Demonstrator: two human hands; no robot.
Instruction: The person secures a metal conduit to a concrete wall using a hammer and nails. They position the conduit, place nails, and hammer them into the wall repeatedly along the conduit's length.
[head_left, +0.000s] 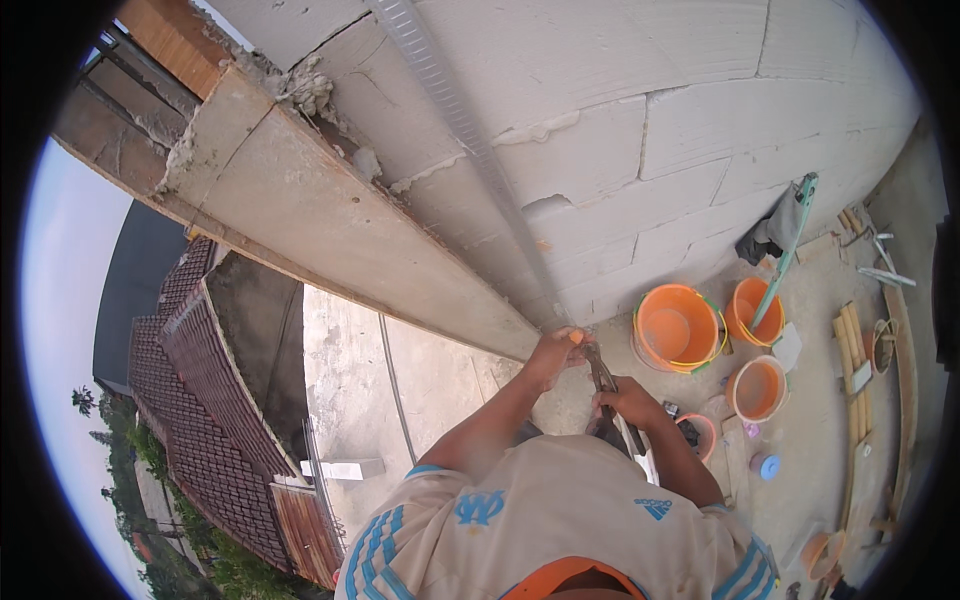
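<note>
Here, closest in, the person's right hand is wrapped tight around the handles of a pair of dark metal tin snips, whose blades point up toward the foot of the wall. Just above and to the left, the left hand is curled shut, pinching the bottom end of a long grey perforated metal corner strip. The snips' tip meets the strip right beside that hand's fingers. The strip runs from there up along the edge of the white aerated-block wall, lying against the blocks.

To the right, on the dusty concrete floor, stand three orange plastic buckets, close together; a long green-handled tool leans out of the farthest one. Beyond them lie pale wooden battens. On the left a rough plastered slab slants across, and far below it show brown tiled roofs and green trees.
</note>
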